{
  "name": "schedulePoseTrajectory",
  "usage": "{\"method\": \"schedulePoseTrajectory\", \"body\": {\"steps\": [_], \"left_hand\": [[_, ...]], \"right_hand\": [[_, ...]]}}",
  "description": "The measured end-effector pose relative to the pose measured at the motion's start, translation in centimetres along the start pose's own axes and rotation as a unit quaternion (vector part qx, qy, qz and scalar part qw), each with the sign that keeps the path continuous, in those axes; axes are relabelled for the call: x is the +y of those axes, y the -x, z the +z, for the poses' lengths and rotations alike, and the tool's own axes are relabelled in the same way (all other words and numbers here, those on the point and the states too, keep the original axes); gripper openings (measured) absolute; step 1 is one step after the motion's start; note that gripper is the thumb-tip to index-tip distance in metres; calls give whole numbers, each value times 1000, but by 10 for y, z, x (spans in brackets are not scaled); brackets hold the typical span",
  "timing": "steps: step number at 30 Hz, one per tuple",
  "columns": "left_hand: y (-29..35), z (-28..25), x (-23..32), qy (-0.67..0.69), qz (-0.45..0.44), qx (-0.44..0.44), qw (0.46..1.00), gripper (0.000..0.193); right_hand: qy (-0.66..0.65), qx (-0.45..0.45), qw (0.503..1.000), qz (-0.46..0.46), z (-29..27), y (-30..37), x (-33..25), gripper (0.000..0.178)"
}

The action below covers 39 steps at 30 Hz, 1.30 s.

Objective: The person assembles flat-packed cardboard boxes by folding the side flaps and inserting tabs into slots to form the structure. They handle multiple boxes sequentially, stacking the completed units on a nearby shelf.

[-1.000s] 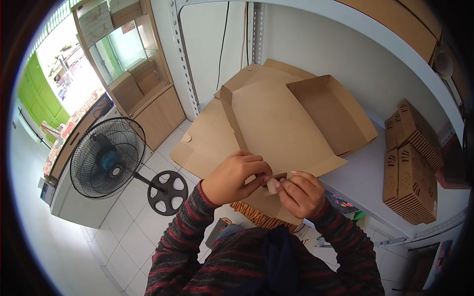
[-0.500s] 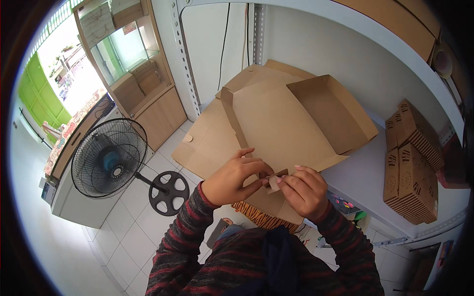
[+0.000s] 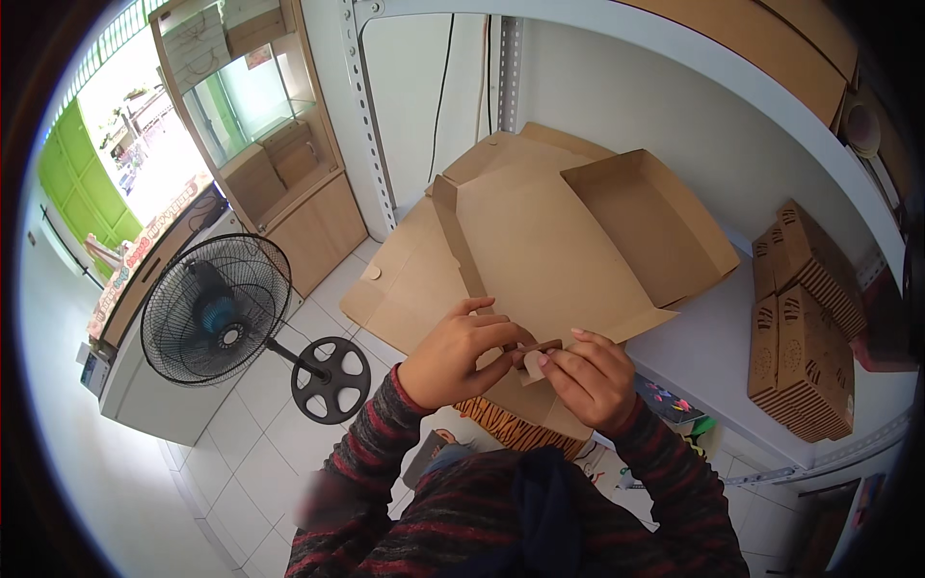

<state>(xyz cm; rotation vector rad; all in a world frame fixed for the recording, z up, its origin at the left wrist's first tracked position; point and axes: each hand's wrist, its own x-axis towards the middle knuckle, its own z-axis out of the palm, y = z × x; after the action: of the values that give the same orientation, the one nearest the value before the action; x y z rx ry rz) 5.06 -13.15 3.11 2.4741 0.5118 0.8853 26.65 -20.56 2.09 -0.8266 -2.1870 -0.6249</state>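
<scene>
A partly folded brown cardboard box (image 3: pixel 540 241) lies before me on stacked flat cardboard, its far right section standing up with walls. At its near corner, my left hand (image 3: pixel 458 352) pinches a small cardboard flap with thumb and fingers. Opposite it, my right hand (image 3: pixel 593 380) grips the same corner, a pale flap (image 3: pixel 531 369) between thumb and fingertips. The two hands nearly touch. My fingers partly hide the corner's folds.
Stacks of folded printed cardboard boxes (image 3: pixel 802 356) stand on the white shelf (image 3: pixel 689 361) at right. A black fan (image 3: pixel 217 308) stands on the tiled floor at left, before a glass-fronted cabinet (image 3: pixel 318 226). A metal shelf edge (image 3: pixel 771 87) crosses overhead.
The flap between my hands has tilted and turned slightly as my fingers work it. Both hands stay at the near corner of the box.
</scene>
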Motion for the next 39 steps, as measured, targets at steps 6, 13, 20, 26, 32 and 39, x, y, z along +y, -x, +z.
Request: {"method": "schedulePoseTrajectory", "body": {"steps": [6, 13, 20, 26, 32, 39], "left_hand": [[-1, 2, 0, 9, -7, 6, 1000, 18], [-4, 0, 0, 22, 20, -15, 999, 18], [-1, 7, -2, 16, -6, 8, 1000, 16], [-1, 6, 0, 4, -10, 11, 1000, 16], [-2, 6, 4, -9, -6, 12, 1000, 15], [-2, 5, 3, 1, -9, 13, 1000, 15]], "right_hand": [[-1, -1, 1000, 7, 1, 0, 1, 14], [-1, -5, 1000, 29, 1, 1, 0, 15], [-2, -4, 1000, 17, 2, 5, 2, 13], [5, 11, 1000, 7, 3, 9, 3, 11], [13, 19, 1000, 7, 5, 10, 2, 11], [17, 19, 1000, 2, 8, 10, 2, 11]]}}
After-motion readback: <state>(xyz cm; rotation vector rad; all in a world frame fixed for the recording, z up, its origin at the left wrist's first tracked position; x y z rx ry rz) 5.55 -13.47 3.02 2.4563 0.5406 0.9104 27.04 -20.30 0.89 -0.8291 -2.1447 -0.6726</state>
